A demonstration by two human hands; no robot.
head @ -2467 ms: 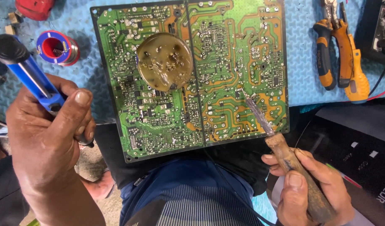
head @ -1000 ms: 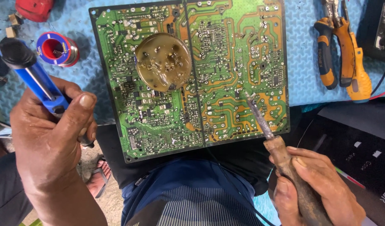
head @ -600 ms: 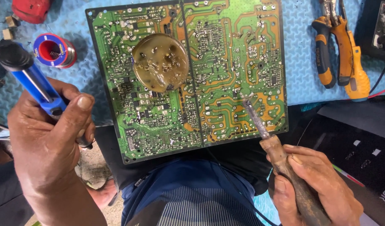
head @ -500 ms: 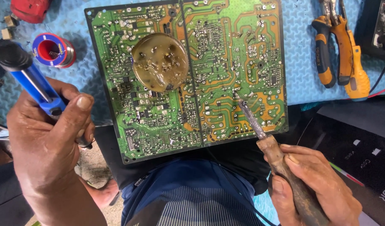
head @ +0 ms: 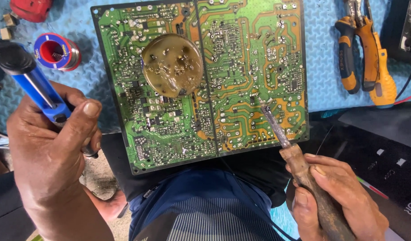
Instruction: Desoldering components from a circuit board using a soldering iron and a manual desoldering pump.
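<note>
A large green circuit board (head: 223, 58) lies solder side up, half on the blue mat and half over my lap. A round brownish disc (head: 172, 65) rests on its left half. My right hand (head: 337, 196) grips a soldering iron (head: 299, 165) by its wooden handle; the metal tip touches the board's right half near orange traces. My left hand (head: 49, 151) holds a blue desoldering pump (head: 29, 82) upright, thumb on its side, left of the board and clear of it.
A spool of solder wire (head: 57, 51) stands on the blue mat (head: 323, 67) at the upper left, near a red object (head: 31, 8). Orange-handled pliers (head: 355, 49) and a yellow tool lie at the right. A black device (head: 384, 151) sits lower right.
The soldering iron tip has moved up and left across the board's right half. My left hand with the pump has stayed nearly still.
</note>
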